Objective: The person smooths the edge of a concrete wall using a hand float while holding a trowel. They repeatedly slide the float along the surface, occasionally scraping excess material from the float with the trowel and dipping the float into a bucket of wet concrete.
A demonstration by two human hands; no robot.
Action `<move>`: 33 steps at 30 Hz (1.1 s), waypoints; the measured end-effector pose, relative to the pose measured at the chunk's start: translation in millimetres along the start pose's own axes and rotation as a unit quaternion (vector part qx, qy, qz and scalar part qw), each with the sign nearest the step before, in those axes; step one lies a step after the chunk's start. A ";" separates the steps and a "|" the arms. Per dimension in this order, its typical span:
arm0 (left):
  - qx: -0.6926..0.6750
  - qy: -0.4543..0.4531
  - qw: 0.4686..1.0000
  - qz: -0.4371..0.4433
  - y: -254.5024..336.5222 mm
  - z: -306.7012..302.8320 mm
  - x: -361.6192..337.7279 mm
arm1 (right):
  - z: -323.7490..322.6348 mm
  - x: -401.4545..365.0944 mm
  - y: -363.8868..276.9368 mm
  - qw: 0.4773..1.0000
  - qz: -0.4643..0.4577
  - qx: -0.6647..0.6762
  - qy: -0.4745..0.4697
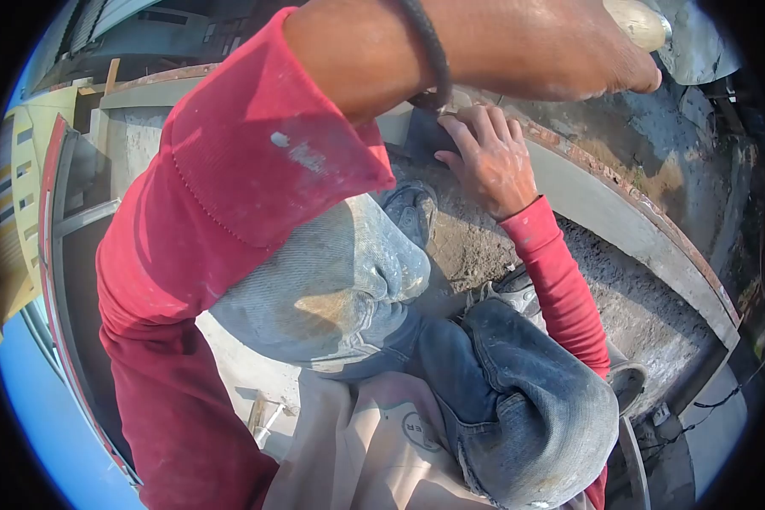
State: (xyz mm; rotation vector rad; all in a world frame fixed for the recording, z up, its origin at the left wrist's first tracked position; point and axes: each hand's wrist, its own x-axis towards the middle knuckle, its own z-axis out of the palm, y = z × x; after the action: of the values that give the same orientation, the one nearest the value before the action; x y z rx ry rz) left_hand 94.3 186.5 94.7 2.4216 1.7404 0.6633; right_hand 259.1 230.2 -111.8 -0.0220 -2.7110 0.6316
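Note:
My left hand reaches across the top of the head view, a dark braided band around its wrist. It is closed on the pale wooden handle of what looks like a trowel. A metal collar and a grey, cement-smeared surface show beyond the handle. Lower down, my right hand lies palm down, its fingers slightly apart and dusted with grey. Those fingertips are at the inner edge of a curved concrete ledge. Beside the thumb is a dark grey flat patch, whose kind I cannot make out.
Rough, gritty mortar lies around my shoes inside the ledge. My bent knees in dusty jeans fill the lower middle. Wet, stained ground stretches beyond the ledge. A yellow building stands at far left.

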 end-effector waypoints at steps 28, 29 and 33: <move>-0.067 -0.037 0.996 -0.039 -13.2 23.7 35.6 | -34.6 -45.2 30.0 0.991 0.126 -0.038 0.039; -0.069 -0.037 0.996 -0.035 -14.8 25.4 36.9 | -29.4 -36.4 25.1 0.989 0.128 -0.038 0.060; -0.063 -0.037 0.997 -0.027 -11.9 21.6 44.3 | -6.1 9.3 12.6 0.991 0.102 -0.046 0.068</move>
State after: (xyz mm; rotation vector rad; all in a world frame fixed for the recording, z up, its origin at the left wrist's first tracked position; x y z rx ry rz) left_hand 103.8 235.3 84.4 2.2776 1.6757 0.6464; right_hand 251.6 245.0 -109.1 -0.3569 -2.6219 0.5399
